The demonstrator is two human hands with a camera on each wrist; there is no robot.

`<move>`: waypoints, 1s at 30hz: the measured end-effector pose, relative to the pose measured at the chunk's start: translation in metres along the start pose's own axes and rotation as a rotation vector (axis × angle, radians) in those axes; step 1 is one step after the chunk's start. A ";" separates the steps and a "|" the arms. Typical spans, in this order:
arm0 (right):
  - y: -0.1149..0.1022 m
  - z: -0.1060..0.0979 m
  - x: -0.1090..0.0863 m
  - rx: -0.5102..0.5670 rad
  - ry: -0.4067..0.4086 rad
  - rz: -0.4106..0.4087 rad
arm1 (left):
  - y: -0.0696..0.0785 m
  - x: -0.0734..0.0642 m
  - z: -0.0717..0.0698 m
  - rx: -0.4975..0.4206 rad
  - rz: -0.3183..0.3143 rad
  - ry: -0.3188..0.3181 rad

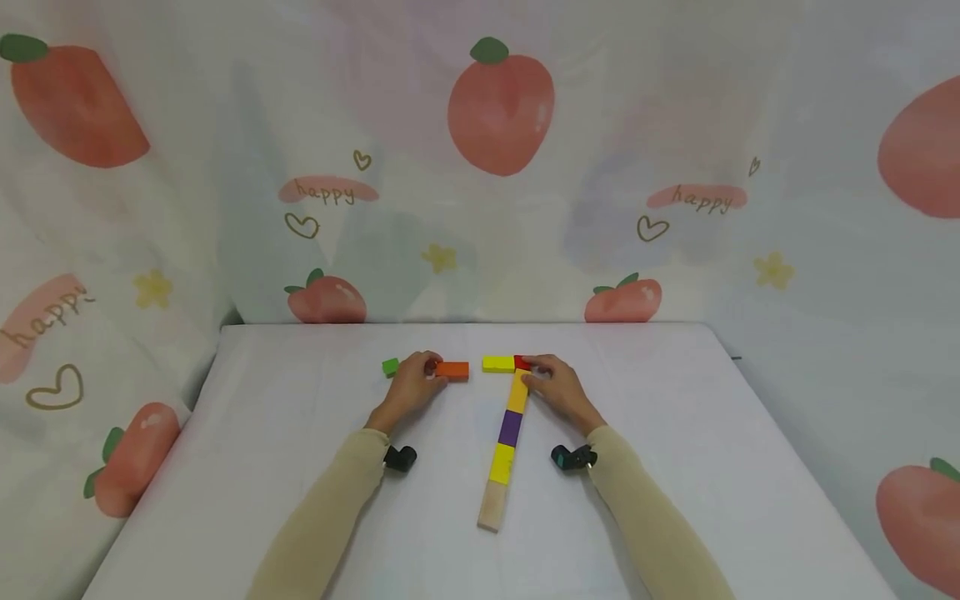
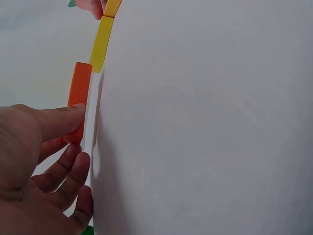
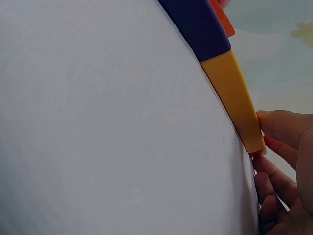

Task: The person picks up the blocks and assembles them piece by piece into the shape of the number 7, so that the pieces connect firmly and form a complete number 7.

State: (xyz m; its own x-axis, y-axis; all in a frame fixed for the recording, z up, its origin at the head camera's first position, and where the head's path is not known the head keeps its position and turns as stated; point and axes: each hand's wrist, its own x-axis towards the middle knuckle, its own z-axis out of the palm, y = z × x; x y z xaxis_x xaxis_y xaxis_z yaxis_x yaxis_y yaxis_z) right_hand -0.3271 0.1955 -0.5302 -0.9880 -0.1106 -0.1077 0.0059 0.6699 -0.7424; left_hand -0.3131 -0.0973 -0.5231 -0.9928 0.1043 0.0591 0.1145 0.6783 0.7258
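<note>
My left hand pinches an orange block between thumb and fingers. In the left wrist view the thumb lies along the side of this orange block. A small green block sits just beyond that hand's knuckles. To the right, my right hand holds a red block at the top of a row, its thumb against an amber block. A yellow block extends left from the red one. In the right wrist view fingers partly hide the red block beyond the amber block's end.
Below the amber block, a purple block, another yellow block and a plain wood block continue the slanting row toward the near side. All lie on a white-covered table. A fruit-printed curtain stands behind it.
</note>
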 end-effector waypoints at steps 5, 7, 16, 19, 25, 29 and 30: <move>-0.001 0.002 0.000 -0.008 -0.001 0.013 | 0.005 0.000 0.002 -0.001 -0.043 -0.003; 0.000 0.002 0.000 -0.015 0.000 0.018 | 0.006 0.001 0.003 0.001 -0.052 -0.005; -0.002 0.000 0.001 -0.019 0.004 0.005 | 0.006 0.009 0.006 0.004 -0.061 0.012; -0.002 0.000 0.001 -0.022 0.006 0.012 | 0.007 0.012 0.009 -0.001 -0.072 0.006; -0.002 0.000 0.001 -0.018 0.016 -0.002 | 0.012 0.017 0.013 -0.003 -0.069 0.022; -0.002 0.000 0.001 -0.018 0.010 0.005 | 0.012 0.020 0.016 0.018 -0.090 0.016; -0.002 0.000 0.002 -0.021 0.009 0.006 | 0.012 0.021 0.017 0.022 -0.094 0.013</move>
State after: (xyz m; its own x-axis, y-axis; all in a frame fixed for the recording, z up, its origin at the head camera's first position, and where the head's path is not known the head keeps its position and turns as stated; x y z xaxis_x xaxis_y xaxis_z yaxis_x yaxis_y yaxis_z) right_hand -0.3286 0.1935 -0.5289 -0.9894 -0.0996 -0.1059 0.0089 0.6858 -0.7278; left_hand -0.3319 -0.0749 -0.5250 -0.9995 0.0306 0.0005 0.0218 0.7008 0.7130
